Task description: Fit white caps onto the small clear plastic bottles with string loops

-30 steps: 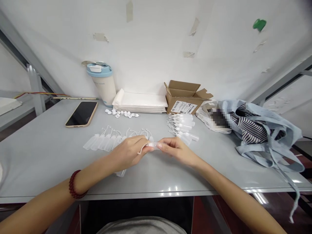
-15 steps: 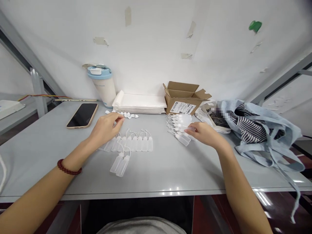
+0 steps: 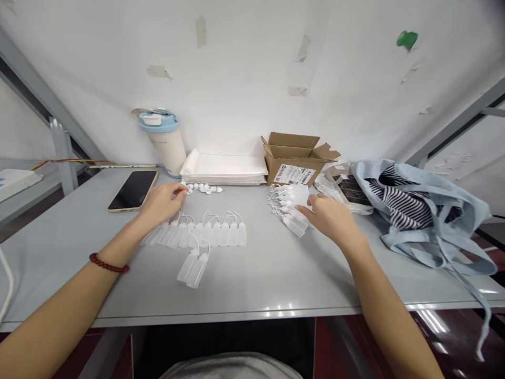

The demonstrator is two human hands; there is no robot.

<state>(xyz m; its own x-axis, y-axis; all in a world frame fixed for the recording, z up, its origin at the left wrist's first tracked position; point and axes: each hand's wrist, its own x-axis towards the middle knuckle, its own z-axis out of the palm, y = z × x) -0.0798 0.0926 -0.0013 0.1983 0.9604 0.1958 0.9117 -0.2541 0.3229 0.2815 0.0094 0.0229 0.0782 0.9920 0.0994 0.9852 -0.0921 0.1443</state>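
Observation:
My left hand (image 3: 162,202) is over the left part of the table, thumb and forefinger closed in a pinch beside small white caps (image 3: 207,188); what lies between the fingertips is too small to make out. Below it runs a row of small translucent squeeze bottles (image 3: 224,234) with white strap-like tails. Two more such bottles (image 3: 193,268) lie slanted in front of the row. My right hand (image 3: 331,218) rests at the right edge of a pile of similar bottles (image 3: 292,205), thumb and fingers apart and no bottle visibly gripped.
A phone (image 3: 133,190) lies on the left. Behind stand a blue-lidded cup (image 3: 168,147), a stack of white packets (image 3: 229,168) and an open cardboard box (image 3: 294,166). A light blue cloth bag (image 3: 426,195) lies right, its strap hanging past the table edge.
My left hand has shifted left, uncovering more of the bottle row. The thumb and fingers of my right hand have parted beside the pile. The view has turned slightly.

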